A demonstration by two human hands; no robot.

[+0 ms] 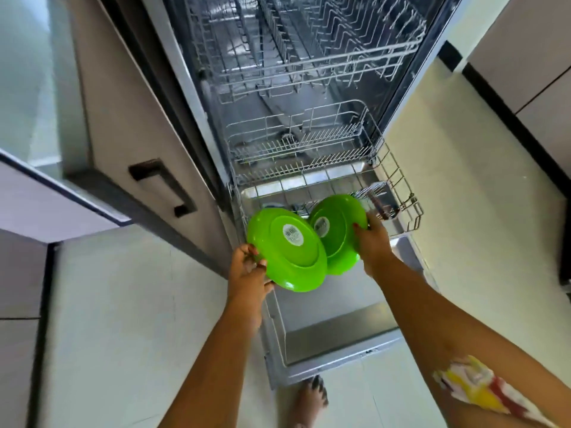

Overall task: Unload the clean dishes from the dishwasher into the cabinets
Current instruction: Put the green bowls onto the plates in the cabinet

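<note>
Above the open dishwasher door (333,329): two green plates held in the air, one in each hand, undersides turned toward the camera.
Left plate (287,251): tilted, nearer the camera; it overlaps the lower left edge of the other plate. Whether the two touch cannot be told.
Right plate (336,223): tilted, held just over the front of the lower rack.
Labels: a white sticker (293,233) sits at the middle of the left plate's underside; a similar one (321,226) is on the right plate.
Left hand (247,267): fingers (255,251) curled round the lower left rim of the left plate, gripping it.
Right hand (372,242): fingers wrapped round the right rim of the right plate, thumb (360,230) pressed on its underside.
Lower rack (398,186): wire, pulled out over the door; dark, blurred items (378,202) stand at its right side, too unclear to name.
Upper rack (309,57): wire, inside the machine, above the lower rack.
Cabinet door (123,134): left of the dishwasher, pale, with a dark handle (163,186).
Floor (139,304): pale tiles; a bare foot (312,396) stands at the front edge of the dishwasher door.
Right forearm: a cloth (475,387) in white, yellow and red lies against it.
</note>
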